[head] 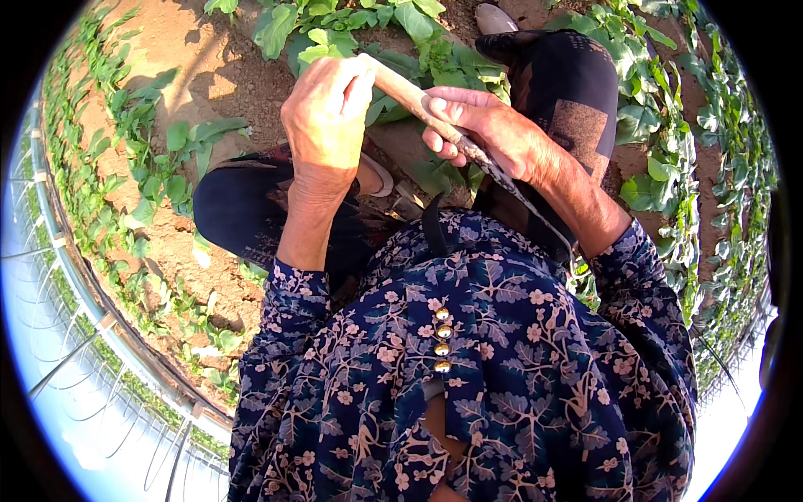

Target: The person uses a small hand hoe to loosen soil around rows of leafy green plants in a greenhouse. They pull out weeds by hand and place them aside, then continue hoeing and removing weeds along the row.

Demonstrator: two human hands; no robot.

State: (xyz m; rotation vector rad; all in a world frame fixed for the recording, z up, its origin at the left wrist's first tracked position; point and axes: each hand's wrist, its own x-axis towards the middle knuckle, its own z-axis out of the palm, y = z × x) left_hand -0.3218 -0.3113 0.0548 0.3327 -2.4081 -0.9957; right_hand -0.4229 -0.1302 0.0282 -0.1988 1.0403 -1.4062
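A long, tapering rod (404, 93) slants across in front of my knees. Its upper part is pale tan and smooth; the lower part is mottled dark and thins towards my right forearm. I cannot tell whether it is a wooden tool handle or a root. My right hand (486, 128) wraps its middle, with the thumb on top and fingertips curling beneath. At the upper end my left hand (329, 116) is closed, thumb and forefinger against the tip, its palm side hidden. Broad green leaves (401, 63) of a leafy crop lie just beyond both hands.
Bare brown soil (188, 81) runs between crop rows, with more plants (659, 125) at the right. My bent knees (241, 201) frame the work, a pale shoe (375, 177) between them. A long rail (63, 238) with thin curved rods curves along the left.
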